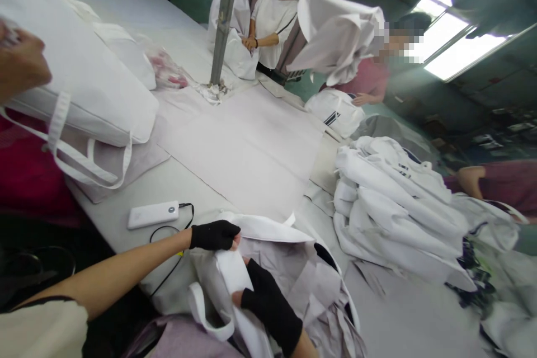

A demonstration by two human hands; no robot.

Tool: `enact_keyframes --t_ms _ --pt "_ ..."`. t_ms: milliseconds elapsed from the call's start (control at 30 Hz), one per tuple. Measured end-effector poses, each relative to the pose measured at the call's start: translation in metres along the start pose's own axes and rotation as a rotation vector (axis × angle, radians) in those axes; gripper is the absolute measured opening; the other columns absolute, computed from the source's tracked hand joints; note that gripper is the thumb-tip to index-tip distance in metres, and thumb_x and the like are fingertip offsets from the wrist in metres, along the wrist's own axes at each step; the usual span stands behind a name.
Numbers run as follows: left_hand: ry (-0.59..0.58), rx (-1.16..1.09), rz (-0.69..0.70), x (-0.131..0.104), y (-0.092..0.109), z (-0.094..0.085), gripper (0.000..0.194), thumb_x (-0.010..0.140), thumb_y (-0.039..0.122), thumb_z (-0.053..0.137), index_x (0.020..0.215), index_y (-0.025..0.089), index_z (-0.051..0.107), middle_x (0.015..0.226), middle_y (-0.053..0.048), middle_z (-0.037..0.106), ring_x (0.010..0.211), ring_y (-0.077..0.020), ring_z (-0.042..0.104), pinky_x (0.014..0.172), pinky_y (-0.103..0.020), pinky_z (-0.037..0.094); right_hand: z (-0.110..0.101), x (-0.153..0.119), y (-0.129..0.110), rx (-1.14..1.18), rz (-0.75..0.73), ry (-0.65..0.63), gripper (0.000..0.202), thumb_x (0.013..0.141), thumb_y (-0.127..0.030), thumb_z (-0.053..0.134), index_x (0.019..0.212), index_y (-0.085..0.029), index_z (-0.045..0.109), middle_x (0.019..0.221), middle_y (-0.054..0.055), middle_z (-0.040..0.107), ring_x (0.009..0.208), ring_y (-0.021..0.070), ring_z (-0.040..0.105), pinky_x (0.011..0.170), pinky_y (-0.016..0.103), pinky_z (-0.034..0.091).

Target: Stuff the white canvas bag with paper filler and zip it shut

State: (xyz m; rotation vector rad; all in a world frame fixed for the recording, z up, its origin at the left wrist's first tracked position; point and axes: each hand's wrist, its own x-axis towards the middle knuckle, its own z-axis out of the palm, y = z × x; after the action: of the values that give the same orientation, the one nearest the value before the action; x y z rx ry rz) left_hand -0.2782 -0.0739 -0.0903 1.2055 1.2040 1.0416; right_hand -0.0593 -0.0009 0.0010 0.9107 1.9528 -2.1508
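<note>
A white fabric bag (pixel 289 268) lies open at the table's near edge, its grey lining showing and a white strap loop hanging at its left side. My left hand (pixel 216 235), in a black fingerless glove, pinches the bag's rim at the upper left. Lower down, my right hand (pixel 271 305) wears a matching glove and grips the same white edge, thumb on the outside and fingers inside the opening. The far ends of the right fingers are hidden by the fabric.
A white power bank (pixel 153 215) with a black cable lies left of my hands. White bags are piled (pixel 394 207) on the right. At left, another person's hand (pixel 25 61) holds a large white bag (pixel 84 67). A metal post (pixel 226 17) rises from the table (pixel 251 145); co-workers stand beyond.
</note>
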Motion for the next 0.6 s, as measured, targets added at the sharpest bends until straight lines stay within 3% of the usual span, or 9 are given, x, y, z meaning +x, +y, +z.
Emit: enact_keyframes --t_ms 100,233,300,367,433,467,533,600 --pt "-0.036 0.12 -0.013 -0.001 0.013 0.001 0.01 0.081 0.021 0.058 0.08 0.015 0.067 0.074 -0.001 0.062 0.073 -0.0152 0.056 0.066 -0.024 0.042 -0.012 -0.044 0.006 -0.227 0.099 0.047 0.048 0.065 -0.022 0.067 0.113 -0.028 0.068 0.104 0.002 0.071 0.093 0.0249 0.065 0.081 0.034 0.052" --pt "-0.106 0.463 0.192 -0.002 0.051 0.019 0.024 0.077 0.042 0.07 0.081 0.019 0.07 0.081 -0.002 0.066 0.083 -0.0202 0.059 0.077 -0.029 0.041 -0.004 -0.107 0.057 -0.599 0.169 0.417 0.048 0.062 -0.029 0.073 0.109 -0.027 0.072 0.099 0.004 0.073 0.089 0.0252 0.068 0.074 0.031 0.053" --pt "-0.199 0.544 0.301 -0.003 0.065 0.039 0.028 0.077 0.048 0.069 0.085 0.02 0.07 0.083 -0.003 0.067 0.085 -0.0205 0.061 0.078 -0.029 0.041 0.01 -0.123 0.085 -0.726 0.105 0.602 0.04 0.067 -0.032 0.07 0.107 -0.027 0.073 0.1 0.006 0.073 0.091 0.0258 0.068 0.076 0.032 0.054" --pt "-0.311 0.57 0.304 -0.007 0.07 0.06 0.022 0.082 0.042 0.064 0.087 0.021 0.069 0.08 -0.001 0.067 0.078 -0.0182 0.062 0.07 -0.026 0.041 0.019 -0.129 0.1 -0.783 -0.01 0.668 0.028 0.072 -0.036 0.068 0.097 -0.025 0.075 0.091 0.006 0.074 0.084 0.025 0.069 0.073 0.032 0.055" --pt "-0.356 0.651 0.277 -0.012 0.07 0.077 0.014 0.083 0.033 0.062 0.078 0.02 0.068 0.071 0.0 0.065 0.067 -0.0154 0.061 0.059 -0.025 0.038 0.015 -0.134 0.101 -0.744 -0.112 0.712 0.023 0.077 -0.043 0.064 0.085 -0.024 0.075 0.076 0.004 0.073 0.072 0.0214 0.068 0.064 0.029 0.055" --pt "-0.335 0.682 0.279 -0.013 0.071 0.083 0.014 0.083 0.03 0.061 0.075 0.02 0.066 0.068 0.001 0.063 0.063 -0.0144 0.06 0.056 -0.024 0.038 0.007 -0.14 0.098 -0.698 -0.138 0.778 0.026 0.08 -0.045 0.061 0.083 -0.023 0.074 0.073 0.004 0.072 0.068 0.0196 0.067 0.061 0.027 0.055" --pt "-0.2 0.669 0.318 -0.008 0.079 0.089 0.012 0.086 0.028 0.059 0.082 0.02 0.067 0.077 0.0 0.065 0.069 -0.0137 0.062 0.06 -0.022 0.043 -0.018 -0.159 0.091 -0.634 -0.16 1.05 0.03 0.087 -0.046 0.054 0.089 -0.021 0.072 0.08 0.004 0.072 0.072 0.018 0.068 0.064 0.026 0.056" --pt "-0.01 0.633 0.426 0.01 0.098 0.094 0.017 0.091 0.03 0.057 0.102 0.022 0.066 0.101 -0.002 0.067 0.091 -0.0149 0.064 0.079 -0.021 0.048 -0.047 -0.182 0.092 -0.695 -0.155 1.375 0.036 0.091 -0.045 0.051 0.106 -0.018 0.068 0.102 0.008 0.072 0.093 0.021 0.068 0.079 0.032 0.059"
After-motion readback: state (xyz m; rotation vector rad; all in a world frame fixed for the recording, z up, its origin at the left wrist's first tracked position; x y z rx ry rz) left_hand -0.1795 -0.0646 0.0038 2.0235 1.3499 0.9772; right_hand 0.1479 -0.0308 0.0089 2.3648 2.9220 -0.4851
